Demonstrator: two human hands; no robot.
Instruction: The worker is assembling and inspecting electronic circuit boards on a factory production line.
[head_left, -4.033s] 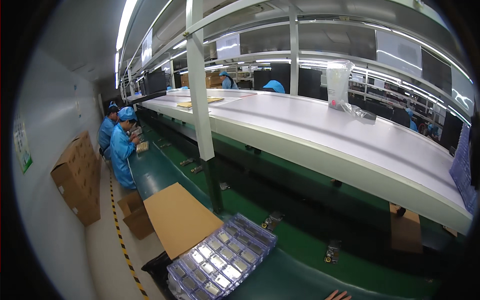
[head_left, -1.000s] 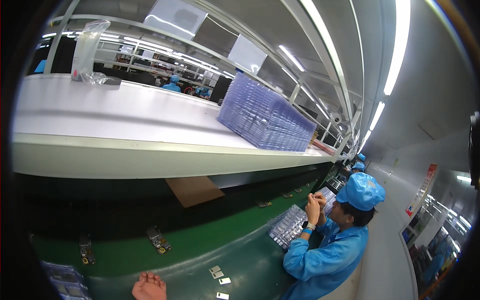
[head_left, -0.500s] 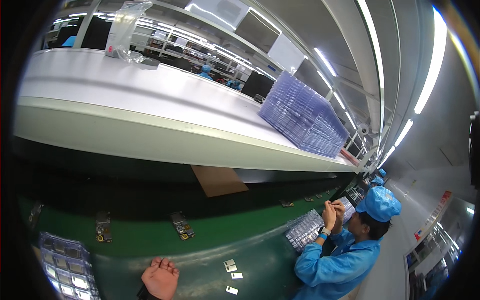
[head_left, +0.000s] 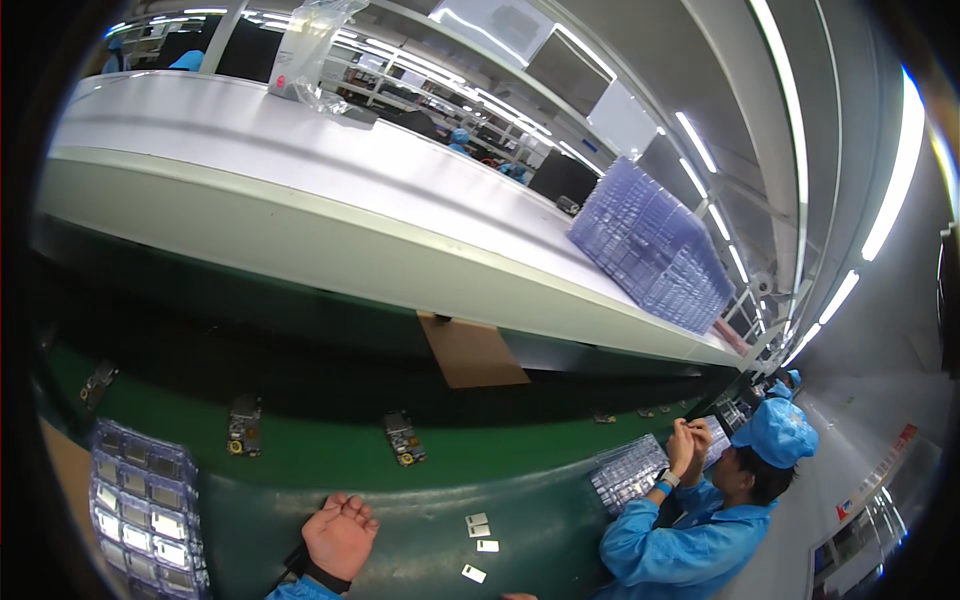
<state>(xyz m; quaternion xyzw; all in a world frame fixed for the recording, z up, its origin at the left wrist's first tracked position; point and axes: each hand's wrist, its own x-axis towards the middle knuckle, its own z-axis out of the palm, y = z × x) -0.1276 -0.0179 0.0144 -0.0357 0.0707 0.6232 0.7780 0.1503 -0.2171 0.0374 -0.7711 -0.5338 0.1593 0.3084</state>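
My left hand (head_left: 340, 538) rests palm up on the green work surface (head_left: 420, 560), with a black band at its wrist and a blue sleeve behind. Its fingers are half curled and slightly apart, and the palm looks bare. Only a sliver of my right hand (head_left: 518, 597) shows at the lower edge; its fingers are hidden. Between and beyond the hands lie several small white rectangular pieces (head_left: 474, 573), each with a dark mark. Left of my left hand stands a clear plastic tray (head_left: 150, 475) with pockets, some holding shiny flat pieces.
Circuit boards (head_left: 404, 438) lie spaced along a green belt (head_left: 320, 440) beyond the work surface. A white shelf (head_left: 330, 190) overhangs it, carrying stacked clear trays (head_left: 650, 245) and a plastic bag (head_left: 305, 60). Brown cardboard (head_left: 472, 352) hangs below. A co-worker (head_left: 690, 540) sits at right beside another tray (head_left: 628, 475).
The view has shifted, so the shelf sits higher at left. The left sleeve and wristband show more, and a sliver of my right hand has come in. The left hand keeps its curled pose.
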